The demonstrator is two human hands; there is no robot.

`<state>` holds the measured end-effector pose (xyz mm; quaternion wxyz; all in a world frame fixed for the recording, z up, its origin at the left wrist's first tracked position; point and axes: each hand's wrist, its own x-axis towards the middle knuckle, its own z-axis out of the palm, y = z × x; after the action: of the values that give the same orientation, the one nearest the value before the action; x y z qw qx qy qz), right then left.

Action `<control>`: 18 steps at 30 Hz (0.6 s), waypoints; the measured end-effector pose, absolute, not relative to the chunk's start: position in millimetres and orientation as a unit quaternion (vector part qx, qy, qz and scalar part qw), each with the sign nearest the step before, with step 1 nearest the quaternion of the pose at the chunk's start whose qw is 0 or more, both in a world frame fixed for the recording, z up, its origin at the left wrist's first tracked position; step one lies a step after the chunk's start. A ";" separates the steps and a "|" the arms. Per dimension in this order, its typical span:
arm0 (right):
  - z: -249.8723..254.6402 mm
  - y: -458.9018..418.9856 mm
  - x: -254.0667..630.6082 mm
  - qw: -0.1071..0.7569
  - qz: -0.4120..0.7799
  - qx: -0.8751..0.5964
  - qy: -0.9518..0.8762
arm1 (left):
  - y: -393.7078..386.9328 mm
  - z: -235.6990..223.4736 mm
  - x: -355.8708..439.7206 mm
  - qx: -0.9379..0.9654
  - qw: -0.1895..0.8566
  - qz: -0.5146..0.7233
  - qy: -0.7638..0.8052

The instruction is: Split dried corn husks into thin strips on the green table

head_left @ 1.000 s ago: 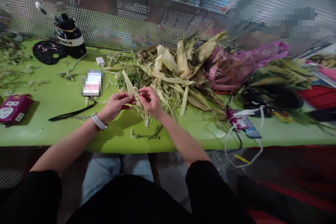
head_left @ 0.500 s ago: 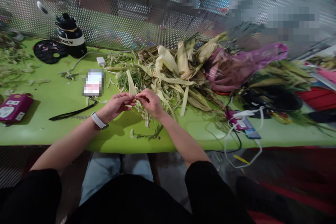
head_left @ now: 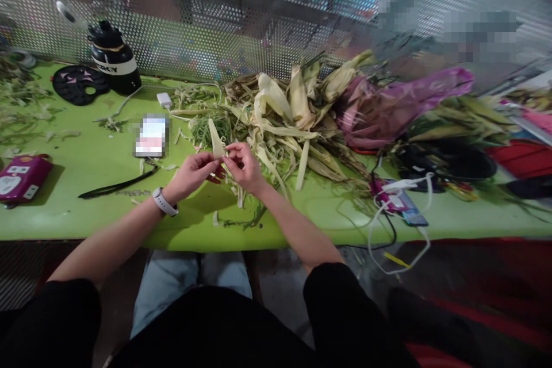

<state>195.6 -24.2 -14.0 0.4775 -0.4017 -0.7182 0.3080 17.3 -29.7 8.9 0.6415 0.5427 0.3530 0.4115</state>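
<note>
A pale strip of corn husk [head_left: 216,138] stands upright between my two hands, its pointed tip up. My left hand [head_left: 196,171], with a white watch band at the wrist, pinches the husk's lower end from the left. On the right, my right hand [head_left: 245,169] has thumb and fingertips closed at the same lower end, touching the husk's edge. Just behind the strip lies a tangle of thin green shreds [head_left: 206,128]. A large heap of dry corn husks [head_left: 284,121] spreads to the right, and torn husk scraps lie under my hands.
A black jug [head_left: 114,63] and a black perforated mask-like piece [head_left: 80,85] stand at the back left. A lit phone [head_left: 150,137] lies left of my hands, a purple power box [head_left: 25,178] farther left. A pink plastic bag [head_left: 375,109] and white cables [head_left: 375,236] are at the right.
My right hand has turned a little, its fingers lifting and spreading slightly beside the husk. My left hand stays at the husk's base with its fingers shifted slightly.
</note>
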 end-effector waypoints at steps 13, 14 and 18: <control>-10.1 -16.6 205.5 0.478 0.183 -0.325 -0.795 | -20.1 10.9 11.0 0.368 0.757 0.410 0.351; -10.7 -15.5 205.6 0.478 0.167 -0.319 -0.801 | -20.7 11.8 11.4 0.360 0.763 0.409 0.347; -13.9 -12.7 205.5 0.495 0.130 -0.299 -0.805 | -23.3 15.3 13.3 0.332 0.784 0.399 0.340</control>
<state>205.5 -12.7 -13.9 0.4954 -0.2994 -0.8050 0.1301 13.3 -23.3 15.3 0.7843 0.3324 0.3395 0.3988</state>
